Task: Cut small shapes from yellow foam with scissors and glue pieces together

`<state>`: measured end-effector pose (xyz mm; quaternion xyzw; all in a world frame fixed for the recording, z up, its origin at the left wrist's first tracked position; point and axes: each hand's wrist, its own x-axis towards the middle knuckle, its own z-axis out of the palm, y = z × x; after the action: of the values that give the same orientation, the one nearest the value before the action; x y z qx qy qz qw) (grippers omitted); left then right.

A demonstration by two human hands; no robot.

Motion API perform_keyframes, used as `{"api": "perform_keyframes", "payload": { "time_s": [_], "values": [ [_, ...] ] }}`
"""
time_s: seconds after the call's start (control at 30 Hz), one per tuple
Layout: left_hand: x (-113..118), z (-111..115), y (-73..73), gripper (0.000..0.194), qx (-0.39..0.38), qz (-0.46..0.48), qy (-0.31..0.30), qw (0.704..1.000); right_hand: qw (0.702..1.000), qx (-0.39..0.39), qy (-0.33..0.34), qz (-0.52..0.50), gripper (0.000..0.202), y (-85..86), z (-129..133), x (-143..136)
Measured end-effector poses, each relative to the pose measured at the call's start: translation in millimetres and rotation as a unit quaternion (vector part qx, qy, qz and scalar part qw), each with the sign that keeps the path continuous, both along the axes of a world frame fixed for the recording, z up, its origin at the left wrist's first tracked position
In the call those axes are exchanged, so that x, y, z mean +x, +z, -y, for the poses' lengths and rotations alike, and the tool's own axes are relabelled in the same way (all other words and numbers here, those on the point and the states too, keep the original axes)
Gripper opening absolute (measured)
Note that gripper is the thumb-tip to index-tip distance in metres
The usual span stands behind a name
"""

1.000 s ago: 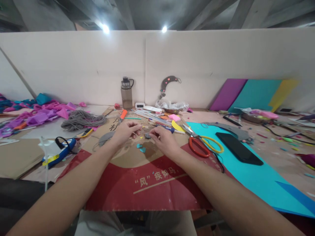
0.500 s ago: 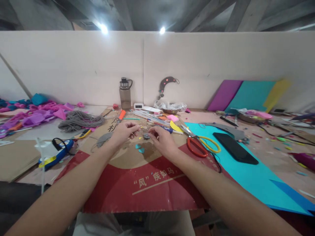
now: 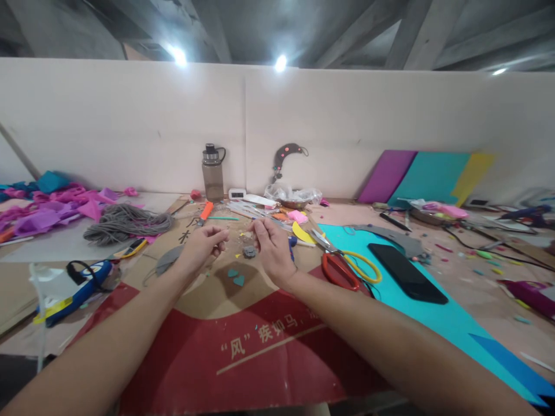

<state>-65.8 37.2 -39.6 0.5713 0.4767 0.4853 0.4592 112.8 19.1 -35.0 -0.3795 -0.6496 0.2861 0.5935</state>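
Above the brown and red cardboard [image 3: 260, 378], my left hand [image 3: 202, 249] is closed, its thumb and index finger together; whatever is between them is too small to make out. My right hand [image 3: 274, 252] is also closed in a pinch, with its fingertips hiding anything held. Just left of its fingers lies a small dark grey piece [image 3: 249, 252]. Two teal pieces [image 3: 238, 281] rest on the cardboard below and between my hands. A round grey piece [image 3: 169, 260] with a thin cord lies left of my left wrist.
Red-and-yellow-handled scissors [image 3: 340, 260] and a black phone [image 3: 407, 273] lie right of my right hand. Grey cord [image 3: 130, 222] is bundled at left. Behind stand a bottle [image 3: 213, 173], a small clock [image 3: 237, 195] and an orange cutter [image 3: 206, 212].
The view has shifted, so table items sit lower and further left. My right hand has lifted off the small grey piece, which now shows fully. My left hand remains pinched.
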Motion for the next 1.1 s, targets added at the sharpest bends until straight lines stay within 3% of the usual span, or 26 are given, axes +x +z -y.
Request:
{"api": "perform_keyframes", "payload": {
  "time_s": [0.07, 0.2, 0.63, 0.87, 0.97, 1.1],
  "values": [
    [-1.5, -0.4, 0.3, 0.029, -0.006, 0.014, 0.020, 1.000, 0.999, -0.010, -0.012, -0.046, 0.030, -12.4, -0.1, -5.2],
    [-3.6, -1.4, 1.9, 0.028, -0.032, 0.059, 0.054, 0.996, 0.999, -0.021, 0.012, -0.035, 0.029, -31.0, 2.5, -11.3],
    [-6.9, -4.5, 8.1, 0.022, -0.060, 0.051, 0.089, 0.993, 0.998, -0.024, 0.062, -0.020, 0.014, -36.9, 13.5, -10.6],
    [-4.2, -3.1, 5.9, 0.026, -0.055, 0.059, 0.065, 0.995, 0.997, -0.017, 0.076, 0.007, 0.013, -33.4, 11.5, -11.9],
    [0.8, 0.3, 2.9, 0.026, -0.053, 0.063, 0.038, 0.996, 0.999, -0.026, 0.036, -0.006, 0.012, -26.4, 5.5, -9.2],
    [8.2, 6.5, 2.0, 0.027, -0.037, 0.034, 0.000, 0.999, 0.996, -0.058, -0.031, -0.059, 0.011, -3.8, 0.9, 3.4]
  ]
}}
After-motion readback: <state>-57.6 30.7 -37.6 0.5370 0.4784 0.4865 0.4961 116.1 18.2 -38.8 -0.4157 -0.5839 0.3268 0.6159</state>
